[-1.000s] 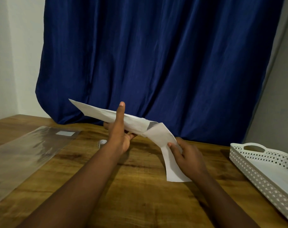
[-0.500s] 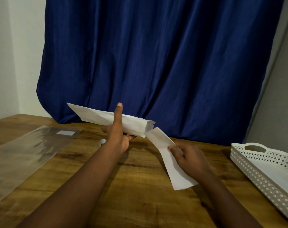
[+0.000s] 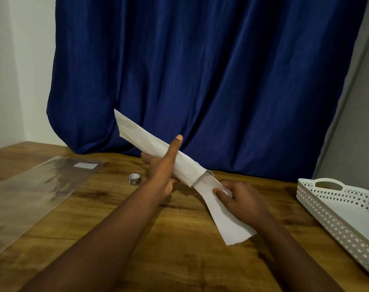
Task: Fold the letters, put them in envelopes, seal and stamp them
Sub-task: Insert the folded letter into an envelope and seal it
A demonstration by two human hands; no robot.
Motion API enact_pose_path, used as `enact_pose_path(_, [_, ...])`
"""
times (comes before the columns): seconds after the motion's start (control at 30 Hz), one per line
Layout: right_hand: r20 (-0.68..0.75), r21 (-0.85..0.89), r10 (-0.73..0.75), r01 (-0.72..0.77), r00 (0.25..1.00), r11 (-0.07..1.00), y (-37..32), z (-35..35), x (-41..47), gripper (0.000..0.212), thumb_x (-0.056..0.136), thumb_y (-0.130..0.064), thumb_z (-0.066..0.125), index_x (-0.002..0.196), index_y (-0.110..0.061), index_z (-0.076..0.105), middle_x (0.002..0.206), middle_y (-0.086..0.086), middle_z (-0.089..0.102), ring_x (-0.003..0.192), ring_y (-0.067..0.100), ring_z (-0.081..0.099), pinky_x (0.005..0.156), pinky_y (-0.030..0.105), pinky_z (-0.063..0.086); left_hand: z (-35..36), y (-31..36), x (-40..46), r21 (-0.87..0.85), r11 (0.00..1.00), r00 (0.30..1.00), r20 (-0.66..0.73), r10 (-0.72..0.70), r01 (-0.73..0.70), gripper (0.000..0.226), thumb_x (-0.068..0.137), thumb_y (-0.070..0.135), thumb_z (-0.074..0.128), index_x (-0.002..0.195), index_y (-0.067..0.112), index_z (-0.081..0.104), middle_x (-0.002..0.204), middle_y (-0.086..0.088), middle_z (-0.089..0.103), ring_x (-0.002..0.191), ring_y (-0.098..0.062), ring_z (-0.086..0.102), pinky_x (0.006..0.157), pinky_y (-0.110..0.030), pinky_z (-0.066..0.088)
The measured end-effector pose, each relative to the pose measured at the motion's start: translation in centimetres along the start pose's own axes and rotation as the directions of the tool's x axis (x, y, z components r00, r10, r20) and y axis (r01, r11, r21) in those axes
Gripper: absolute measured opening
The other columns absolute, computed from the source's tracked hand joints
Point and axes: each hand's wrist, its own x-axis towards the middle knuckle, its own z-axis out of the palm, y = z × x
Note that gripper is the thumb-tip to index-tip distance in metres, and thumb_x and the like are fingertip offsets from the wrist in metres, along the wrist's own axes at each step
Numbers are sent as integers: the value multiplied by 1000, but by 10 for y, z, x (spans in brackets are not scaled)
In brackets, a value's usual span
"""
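Observation:
My left hand [image 3: 161, 172] grips a long white envelope [image 3: 145, 144] in the air, thumb across its top, with the far end tilted up and to the left. A folded white letter [image 3: 230, 224] pokes into the envelope's open near end. My right hand [image 3: 237, 199] pinches the letter around its middle, and the letter's free end hangs down toward the table. A small roll of stamps [image 3: 134, 179] lies on the wooden table [image 3: 179, 249] behind my left hand.
A clear plastic sleeve [image 3: 31, 192] with a white label lies on the table at the left. A white perforated tray [image 3: 337, 205] sits at the right edge. A dark blue curtain [image 3: 200, 81] hangs behind the table.
Both hands have moved right. The envelope's far end has tilted higher, and the letter has straightened into line with the envelope's mouth.

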Motion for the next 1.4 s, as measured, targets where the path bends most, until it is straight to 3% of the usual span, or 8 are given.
enact_pose_path(0.17, [-28, 102, 24, -21, 999, 995, -4, 4, 2, 30, 92, -58, 63, 89, -30, 74, 77, -13, 73, 70, 4, 67, 69, 42, 61, 4, -16, -3, 81, 994, 997, 9, -73, 72, 141, 40, 63, 93, 155, 38, 15, 110, 1, 61, 98, -22, 66, 92, -58, 60])
enact_pose_path(0.33, [104, 145, 137, -152, 985, 978, -4, 2, 1, 43, 65, -83, 64, 89, -47, 65, 82, -20, 73, 71, -6, 68, 63, 31, 60, -2, -16, 6, 92, 992, 995, -50, -85, 89, 140, 45, 62, 95, 155, 36, 13, 109, 0, 59, 96, -22, 64, 95, -57, 59])
enact_pose_path(0.5, [328, 151, 232, -294, 916, 944, 8, -9, 1, 30, 74, -55, 79, 86, -28, 76, 78, -14, 78, 69, 5, 75, 62, 28, 58, -13, -9, 14, 92, 994, 991, -124, -51, 62, 145, 40, 67, 93, 156, 34, 12, 105, 3, 54, 91, -17, 60, 99, -54, 57])
enact_pose_path(0.63, [249, 169, 188, -234, 950, 957, 9, -7, 1, 22, 85, -32, 77, 74, -13, 74, 74, 0, 76, 69, 17, 72, 60, 30, 50, -15, -11, 14, 123, 989, 988, -141, -69, 86, 139, 47, 65, 95, 154, 35, 12, 122, -6, 55, 101, -26, 62, 97, -59, 57])
enact_pose_path(1.0, [105, 517, 270, -284, 957, 807, -6, 11, 4, 13, 89, -36, 80, 87, -23, 79, 82, -11, 80, 74, 4, 75, 61, 26, 58, -3, -15, -6, 121, 980, 987, 6, -159, 157, 156, 21, 76, 91, 151, 39, 13, 111, 1, 57, 95, -24, 63, 80, -59, 61])
enact_pose_path(1.1, [105, 655, 282, -279, 954, 702, -7, 7, 2, 13, 90, -30, 79, 90, -16, 78, 80, -9, 81, 70, 5, 76, 52, 15, 53, -5, -12, -1, 25, 994, 994, 28, -103, 102, 132, 47, 56, 99, 154, 24, 29, 125, -6, 66, 108, -29, 69, 89, -64, 59])
enact_pose_path(1.2, [128, 711, 279, -284, 952, 643, -9, 3, 1, 17, 90, -31, 78, 93, -14, 77, 83, -6, 82, 71, 7, 77, 52, 14, 53, -7, -13, 1, -70, 983, 975, 159, -155, 168, 70, 80, 17, 89, 141, 14, 55, 121, -12, 75, 112, -33, 71, 95, -64, 57])
enact_pose_path(1.4, [231, 761, 317, -373, 920, 530, -10, 7, 3, 30, 88, -40, 77, 101, -13, 78, 92, 3, 82, 79, 19, 79, 59, 24, 59, 0, -21, -7, -15, 987, 959, 239, -150, 158, 31, 91, 13, 78, 119, 16, 67, 114, -9, 78, 103, -31, 75, 92, -56, 61])
